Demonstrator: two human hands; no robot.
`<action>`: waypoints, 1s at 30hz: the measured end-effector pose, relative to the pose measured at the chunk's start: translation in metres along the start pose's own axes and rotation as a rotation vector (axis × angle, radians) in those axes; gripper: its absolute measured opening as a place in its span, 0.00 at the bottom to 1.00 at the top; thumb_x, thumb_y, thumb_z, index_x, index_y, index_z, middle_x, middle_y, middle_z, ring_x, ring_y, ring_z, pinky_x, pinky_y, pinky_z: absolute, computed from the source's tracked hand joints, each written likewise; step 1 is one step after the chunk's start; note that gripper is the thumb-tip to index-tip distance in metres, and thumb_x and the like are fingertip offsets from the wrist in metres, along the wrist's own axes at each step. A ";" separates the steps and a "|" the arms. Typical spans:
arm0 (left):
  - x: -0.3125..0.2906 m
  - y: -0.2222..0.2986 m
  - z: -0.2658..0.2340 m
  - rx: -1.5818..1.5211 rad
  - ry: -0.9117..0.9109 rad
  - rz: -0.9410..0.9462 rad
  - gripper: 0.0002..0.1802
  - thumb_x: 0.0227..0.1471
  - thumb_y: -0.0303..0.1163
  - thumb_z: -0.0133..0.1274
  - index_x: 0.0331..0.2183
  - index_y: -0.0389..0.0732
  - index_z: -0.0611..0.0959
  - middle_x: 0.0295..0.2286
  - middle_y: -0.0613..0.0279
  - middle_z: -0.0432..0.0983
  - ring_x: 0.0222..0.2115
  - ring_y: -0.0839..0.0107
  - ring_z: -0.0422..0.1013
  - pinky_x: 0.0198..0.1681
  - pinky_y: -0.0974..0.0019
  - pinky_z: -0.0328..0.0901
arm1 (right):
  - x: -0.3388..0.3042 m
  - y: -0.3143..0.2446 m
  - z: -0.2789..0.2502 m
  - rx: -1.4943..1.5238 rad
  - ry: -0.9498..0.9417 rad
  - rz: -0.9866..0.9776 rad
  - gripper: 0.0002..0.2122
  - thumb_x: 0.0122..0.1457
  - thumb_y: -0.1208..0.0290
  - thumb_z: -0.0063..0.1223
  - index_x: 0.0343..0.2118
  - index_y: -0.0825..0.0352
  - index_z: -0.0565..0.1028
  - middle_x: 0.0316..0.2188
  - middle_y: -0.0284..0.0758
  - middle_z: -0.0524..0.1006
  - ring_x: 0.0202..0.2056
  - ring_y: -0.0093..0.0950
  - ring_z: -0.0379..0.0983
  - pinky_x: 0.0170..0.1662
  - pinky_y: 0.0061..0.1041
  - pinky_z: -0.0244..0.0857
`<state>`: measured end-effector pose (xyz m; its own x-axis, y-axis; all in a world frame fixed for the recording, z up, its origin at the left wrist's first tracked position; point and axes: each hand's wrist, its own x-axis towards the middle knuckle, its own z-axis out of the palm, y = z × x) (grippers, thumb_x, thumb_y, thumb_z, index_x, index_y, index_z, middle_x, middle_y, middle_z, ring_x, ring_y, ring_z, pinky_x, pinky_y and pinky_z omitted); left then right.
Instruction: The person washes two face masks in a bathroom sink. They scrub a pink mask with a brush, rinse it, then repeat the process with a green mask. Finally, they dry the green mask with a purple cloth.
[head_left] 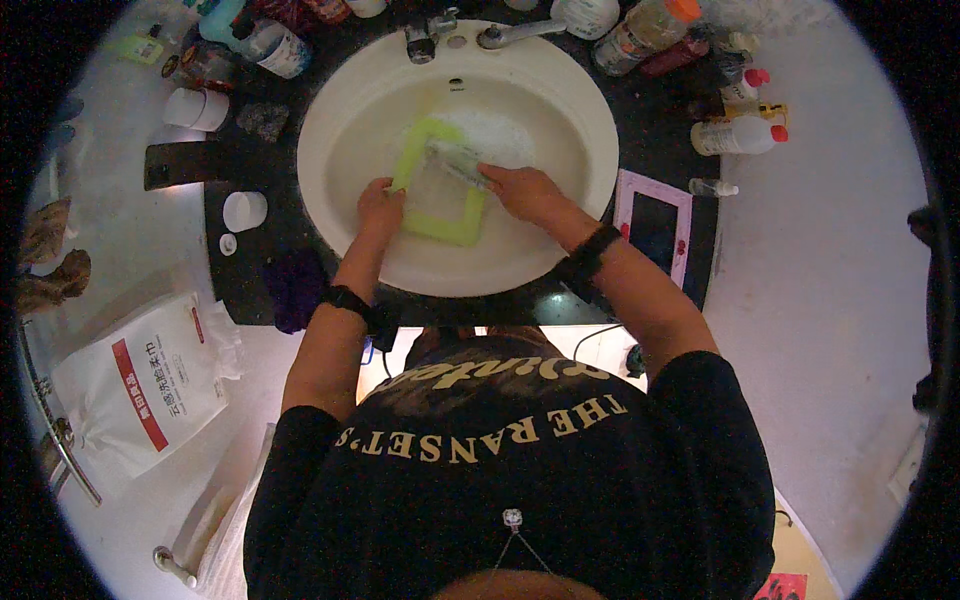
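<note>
My left hand grips the left edge of a lime-green rectangular frame, which is tilted inside the white oval sink. The frame's middle looks pale or see-through. In my right hand is a pale brush, held against the upper part of the frame; its bristles are blurred. White foam lies in the basin behind the frame. Both hands are closed, and some fingertips are hidden behind what they hold.
A faucet and its lever stand at the sink's back rim. Bottles crowd the dark counter's back corners. A pink frame lies right of the sink, a purple cloth and white jar left. A white packet hangs at left.
</note>
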<state>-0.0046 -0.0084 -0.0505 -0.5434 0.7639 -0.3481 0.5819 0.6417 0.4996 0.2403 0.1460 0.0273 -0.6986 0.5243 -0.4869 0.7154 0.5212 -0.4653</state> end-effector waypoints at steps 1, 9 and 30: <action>-0.003 0.000 0.003 -0.168 0.033 -0.067 0.23 0.54 0.37 0.53 0.49 0.37 0.73 0.40 0.50 0.77 0.40 0.59 0.73 0.43 0.56 0.68 | 0.005 0.003 0.004 -0.015 -0.008 -0.018 0.19 0.64 0.63 0.41 0.59 0.52 0.65 0.40 0.45 0.78 0.40 0.46 0.75 0.44 0.41 0.68; -0.071 0.026 0.021 -2.042 -0.332 -0.630 0.17 0.62 0.34 0.44 0.51 0.38 0.69 0.48 0.49 0.68 0.47 0.57 0.67 0.52 0.50 0.64 | 0.028 0.018 0.031 0.067 -0.005 0.018 0.19 0.64 0.65 0.38 0.59 0.52 0.64 0.36 0.45 0.78 0.35 0.46 0.76 0.40 0.44 0.69; -0.065 0.050 0.017 -1.478 -0.364 -0.768 0.16 0.65 0.34 0.36 0.51 0.36 0.63 0.47 0.46 0.68 0.42 0.56 0.70 0.52 0.46 0.66 | 0.031 -0.044 0.042 -0.010 0.073 -0.116 0.28 0.52 0.75 0.46 0.59 0.59 0.62 0.36 0.48 0.78 0.36 0.47 0.76 0.39 0.44 0.70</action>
<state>0.0697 -0.0245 -0.0162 -0.1322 0.4417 -0.8874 -0.8584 0.3967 0.3254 0.1877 0.1111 0.0018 -0.7759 0.5074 -0.3748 0.6297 0.5880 -0.5076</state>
